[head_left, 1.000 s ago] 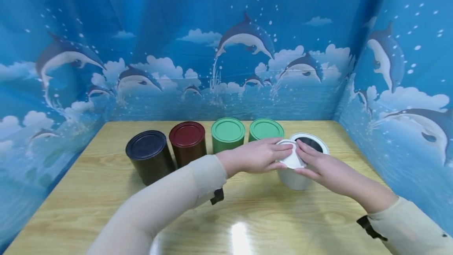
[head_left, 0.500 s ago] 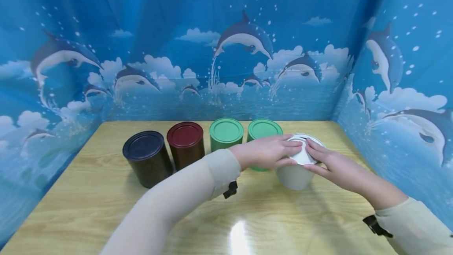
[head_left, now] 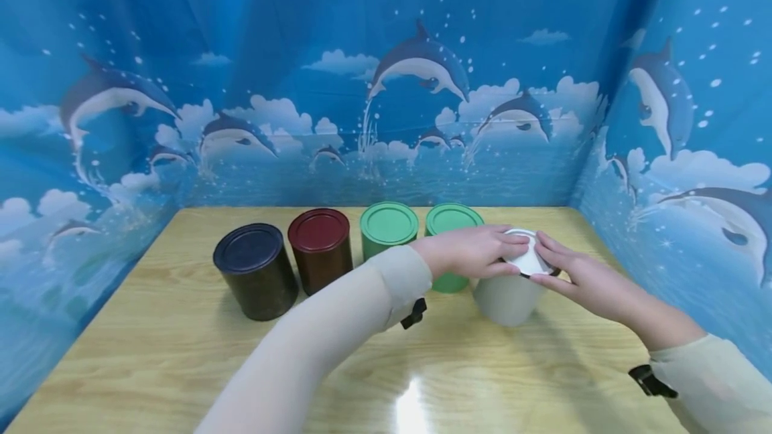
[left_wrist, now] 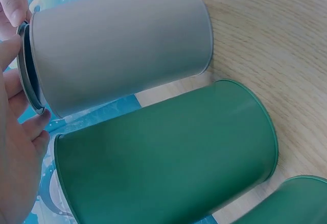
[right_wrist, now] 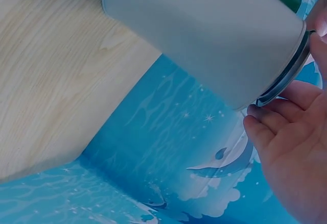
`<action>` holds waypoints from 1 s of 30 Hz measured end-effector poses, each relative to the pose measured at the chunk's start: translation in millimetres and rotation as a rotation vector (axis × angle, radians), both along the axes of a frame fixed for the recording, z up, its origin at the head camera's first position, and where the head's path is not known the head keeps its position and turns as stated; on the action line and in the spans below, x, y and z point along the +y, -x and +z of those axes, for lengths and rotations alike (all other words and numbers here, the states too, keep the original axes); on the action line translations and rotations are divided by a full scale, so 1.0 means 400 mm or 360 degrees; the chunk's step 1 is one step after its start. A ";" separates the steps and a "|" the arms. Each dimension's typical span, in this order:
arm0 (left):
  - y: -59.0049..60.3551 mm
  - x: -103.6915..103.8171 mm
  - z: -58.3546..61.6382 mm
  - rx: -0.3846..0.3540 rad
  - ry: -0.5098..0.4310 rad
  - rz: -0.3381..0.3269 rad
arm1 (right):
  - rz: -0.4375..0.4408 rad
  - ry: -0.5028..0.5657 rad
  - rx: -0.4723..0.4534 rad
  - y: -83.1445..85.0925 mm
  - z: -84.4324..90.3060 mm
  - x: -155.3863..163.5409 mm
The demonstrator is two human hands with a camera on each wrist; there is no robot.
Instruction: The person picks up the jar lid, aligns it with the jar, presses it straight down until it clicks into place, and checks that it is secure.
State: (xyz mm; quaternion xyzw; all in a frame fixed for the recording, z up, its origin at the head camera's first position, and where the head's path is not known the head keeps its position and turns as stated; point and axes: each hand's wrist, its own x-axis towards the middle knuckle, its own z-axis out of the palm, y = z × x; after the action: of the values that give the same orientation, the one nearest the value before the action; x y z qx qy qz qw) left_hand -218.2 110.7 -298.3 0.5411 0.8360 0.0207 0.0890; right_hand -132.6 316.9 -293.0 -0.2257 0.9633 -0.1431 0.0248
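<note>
A white can stands upright at the right of the table. On its top lies a white lid, seen edge-on as a rim in the left wrist view. A dark gap shows between lid and can there, so the lid sits slightly raised or tilted. My left hand holds the lid's left side, fingers over the top and at the edge. Opposite it, my right hand grips the right side; in the right wrist view several fingertips curl at the lid's edge.
Two green cans, a dark red can and a black can stand left of the white one, all lidded. A dolphin-print curtain encloses the back and sides of the wooden table.
Both hands have moved the lid right, over the can's mouth. The dark opening visible a second ago is now covered in the head view. The other cans stay put.
</note>
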 end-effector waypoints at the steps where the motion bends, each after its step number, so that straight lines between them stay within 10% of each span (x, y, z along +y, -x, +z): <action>1: 0.000 0.006 -0.002 -0.0009 0.0009 0.0008 | 0.0000 0.0005 -0.0007 0.001 -0.002 0.005; 30: -0.011 0.038 -0.017 0.0044 0.0170 0.0134 | 0.0000 0.0066 -0.0074 0.019 -0.024 0.024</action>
State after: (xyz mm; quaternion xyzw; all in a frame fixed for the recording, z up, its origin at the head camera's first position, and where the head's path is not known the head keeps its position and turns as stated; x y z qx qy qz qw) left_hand -213.9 125.9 -305.3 0.5001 0.8591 -0.0277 0.1054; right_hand -140.3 326.7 -302.7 -0.2228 0.9593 -0.1682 0.0423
